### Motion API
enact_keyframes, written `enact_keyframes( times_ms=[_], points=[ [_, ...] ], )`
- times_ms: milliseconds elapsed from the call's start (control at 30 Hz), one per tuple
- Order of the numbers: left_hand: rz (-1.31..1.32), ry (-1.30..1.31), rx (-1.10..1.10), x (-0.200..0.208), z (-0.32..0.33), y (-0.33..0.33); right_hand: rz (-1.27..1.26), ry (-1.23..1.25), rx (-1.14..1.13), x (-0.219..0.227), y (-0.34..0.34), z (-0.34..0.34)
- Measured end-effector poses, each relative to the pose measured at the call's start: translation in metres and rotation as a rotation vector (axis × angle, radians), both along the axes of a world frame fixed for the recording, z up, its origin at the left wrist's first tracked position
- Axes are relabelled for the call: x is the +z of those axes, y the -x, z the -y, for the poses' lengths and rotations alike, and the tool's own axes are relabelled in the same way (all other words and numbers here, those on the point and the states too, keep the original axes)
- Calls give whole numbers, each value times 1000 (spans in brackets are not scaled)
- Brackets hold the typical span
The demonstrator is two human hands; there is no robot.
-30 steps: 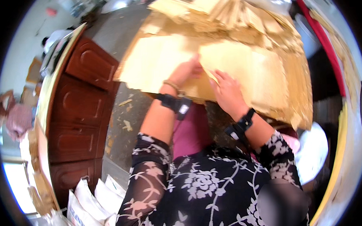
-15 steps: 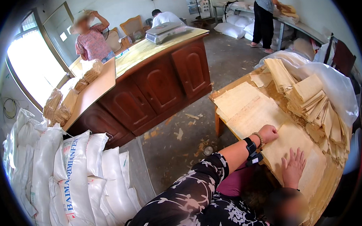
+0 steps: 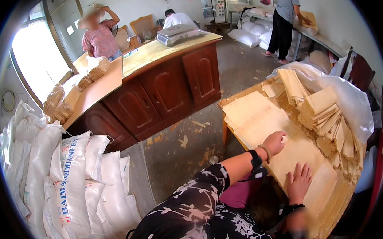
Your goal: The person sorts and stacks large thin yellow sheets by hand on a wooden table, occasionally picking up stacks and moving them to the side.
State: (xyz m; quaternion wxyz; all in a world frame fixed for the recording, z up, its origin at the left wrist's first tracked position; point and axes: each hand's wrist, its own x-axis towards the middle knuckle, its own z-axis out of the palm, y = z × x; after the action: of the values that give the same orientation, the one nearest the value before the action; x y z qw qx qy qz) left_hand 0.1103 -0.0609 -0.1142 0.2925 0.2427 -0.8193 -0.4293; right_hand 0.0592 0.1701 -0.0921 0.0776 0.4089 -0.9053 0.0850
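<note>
On the table in front of me lie broad, thin tan sheets (image 3: 251,112), overlapping along the near side. My left hand (image 3: 273,143) is closed just above them, its fingers pinched together. A small pale scrap (image 3: 284,139) shows at its fingertips. My right hand (image 3: 299,184) lies flat on the nearer sheet, fingers spread, holding nothing. Folded sheets of the same kind form a fanned pile (image 3: 326,114) beyond my hands, along the table's far right side.
Clear plastic sheeting (image 3: 352,109) borders the pile. Filled white sacks (image 3: 75,182) are stacked at the left. A dark wooden counter (image 3: 169,93) carries a scale (image 3: 178,34) and wrapped tan bundles (image 3: 58,105). One person (image 3: 101,40) stands behind it, another (image 3: 283,25) at a back bench. Scraps litter the floor.
Both hands have shifted slightly left over the sheets, the right one also a little nearer me. The pale scrap now shows at my left fingertips. The view has moved slightly.
</note>
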Motion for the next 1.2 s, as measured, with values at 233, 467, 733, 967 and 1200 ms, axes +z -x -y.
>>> enact_keyframes(
  times_ms=[233,467,733,967,1200],
  points=[
    [-31,448,-460,40,-50,-107,-14,30,19,-8,2,2],
    [40,615,-511,-37,-61,-195,39,31,-17,-1,1,-1],
    [168,603,-393,-76,-74,-202,193,85,40,13,15,-5],
    [106,646,-376,-81,-72,-197,346,439,-128,0,198,-135],
    [122,660,-369,-73,-75,-200,76,-204,-619,-70,237,-223]
  ],
)
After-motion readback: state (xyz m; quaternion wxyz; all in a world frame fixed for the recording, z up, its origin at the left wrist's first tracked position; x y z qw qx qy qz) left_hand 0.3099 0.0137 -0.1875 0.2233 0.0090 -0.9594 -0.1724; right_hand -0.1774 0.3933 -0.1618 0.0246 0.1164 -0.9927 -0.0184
